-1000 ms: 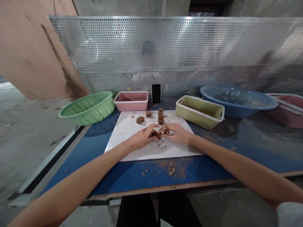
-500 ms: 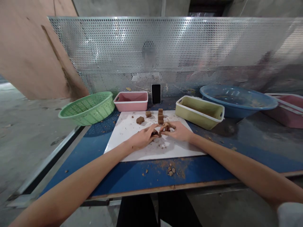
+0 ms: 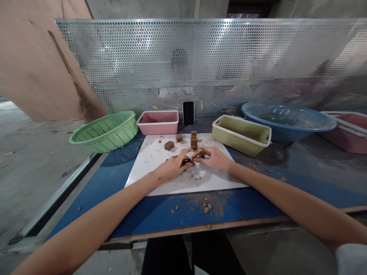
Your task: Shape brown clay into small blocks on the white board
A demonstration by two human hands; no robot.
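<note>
Over the white board (image 3: 174, 187), my left hand (image 3: 169, 168) and my right hand (image 3: 218, 159) meet, both closed on one small brown clay piece (image 3: 193, 158). Fingers cover much of that piece, so its full shape is hidden. Just beyond my fingertips a short upright column of brown clay (image 3: 194, 141) with notched sides rests on the board. To its left lie a chunky clay lump (image 3: 169, 145) and a smaller clay block (image 3: 179, 138). Crumbs are scattered on the board around my hands.
Behind the board stand a pink basket (image 3: 157, 128), a phone (image 3: 188, 113) and an olive-green basket (image 3: 239, 136). A green colander (image 3: 109, 135) is at the left, a blue basin (image 3: 292, 131) at the right. Clay bits (image 3: 207, 207) lie near the blue table's front edge.
Both hands stay at nearly the same place with the clay piece between them; the fingers have shifted only slightly. The whole view has moved a little.
</note>
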